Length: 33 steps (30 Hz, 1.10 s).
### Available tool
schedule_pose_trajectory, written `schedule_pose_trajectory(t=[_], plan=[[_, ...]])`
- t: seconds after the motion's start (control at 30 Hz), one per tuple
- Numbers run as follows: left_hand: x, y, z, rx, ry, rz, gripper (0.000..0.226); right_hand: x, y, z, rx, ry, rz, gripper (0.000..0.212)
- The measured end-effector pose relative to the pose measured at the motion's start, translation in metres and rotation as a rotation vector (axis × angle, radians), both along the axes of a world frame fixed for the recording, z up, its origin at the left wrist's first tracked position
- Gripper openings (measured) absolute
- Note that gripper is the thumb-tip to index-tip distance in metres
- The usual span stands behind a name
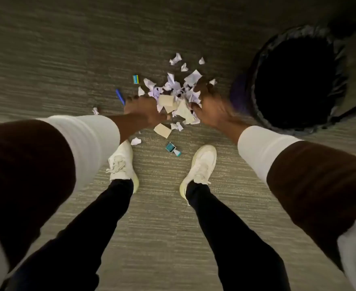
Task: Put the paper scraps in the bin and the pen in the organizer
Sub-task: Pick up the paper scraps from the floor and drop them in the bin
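Grey carpeted floor [46, 66], dim light, viewed from above by a person bending forward. Paper scraps [174, 95] lie heaped on the floor just beyond the white shoes [122, 162], with strays scattered far and near of the heap. Left hand [145, 108] and right hand [209, 108] bracket the heap on either side, both touching its edges; fingers look spread and curled inward as if scooping, though blur hides whether any paper is actually gripped. Pen [120, 96], blue, lies on the floor just left of the left hand. Bin [297, 80], black-lined and open, stands near on the right. No organizer in sight.

Judgement: scraps are light, crumpled, soft, prone to spill; best cupped from both sides and underneath. Pen is stiff and slim; pinch mid-barrel.
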<state>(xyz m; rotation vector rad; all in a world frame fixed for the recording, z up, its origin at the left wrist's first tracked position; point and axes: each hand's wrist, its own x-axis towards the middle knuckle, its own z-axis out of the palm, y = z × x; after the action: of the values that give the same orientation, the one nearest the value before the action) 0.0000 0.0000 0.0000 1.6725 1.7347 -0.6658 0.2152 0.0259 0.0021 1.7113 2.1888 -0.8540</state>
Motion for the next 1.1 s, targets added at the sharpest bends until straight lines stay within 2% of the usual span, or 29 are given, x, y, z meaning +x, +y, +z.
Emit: schedule_pose_trajectory(t=[0.07, 0.17, 0.3, 0.4, 0.6, 0.7, 0.8, 0.9, 1.0, 1.1], plan=[[0.002, 0.001, -0.027, -0.037, 0.019, 0.013, 0.075, -0.003, -0.003, -0.03, -0.006, 0.003, -0.027, 0.062], [0.004, -0.001, -0.071, -0.028, -0.005, 0.11, 0.094, -0.004, -0.008, -0.07, -0.069, -0.072, -0.063, 0.068], [0.002, 0.004, -0.137, 0.06, -0.075, 0.222, 0.111, -0.005, -0.004, -0.112, -0.107, -0.188, -0.054, 0.093], [0.005, 0.007, -0.173, 0.066, -0.126, 0.288, 0.124, -0.005, -0.003, -0.139, -0.133, -0.16, -0.064, 0.105], [0.026, 0.007, -0.214, 0.139, -0.201, 0.452, 0.125, -0.009, 0.003, -0.186, -0.108, -0.087, -0.029, 0.105], [0.035, 0.005, -0.235, 0.123, -0.199, 0.386, 0.129, -0.01, 0.004, -0.205, -0.08, -0.075, 0.015, 0.104], [0.044, 0.007, -0.244, 0.077, -0.158, 0.319, 0.117, -0.012, 0.003, -0.227, -0.074, -0.115, 0.078, 0.099], [0.046, 0.008, -0.244, 0.193, -0.069, 0.281, 0.084, -0.012, 0.005, -0.242, -0.034, -0.089, 0.078, 0.083], [0.036, 0.012, -0.245, 0.258, -0.125, 0.274, 0.059, -0.011, 0.008, -0.238, 0.036, -0.059, 0.07, 0.053], [0.026, 0.012, -0.237, 0.255, -0.207, 0.29, 0.054, -0.009, 0.006, -0.231, 0.092, 0.005, 0.055, 0.039]])
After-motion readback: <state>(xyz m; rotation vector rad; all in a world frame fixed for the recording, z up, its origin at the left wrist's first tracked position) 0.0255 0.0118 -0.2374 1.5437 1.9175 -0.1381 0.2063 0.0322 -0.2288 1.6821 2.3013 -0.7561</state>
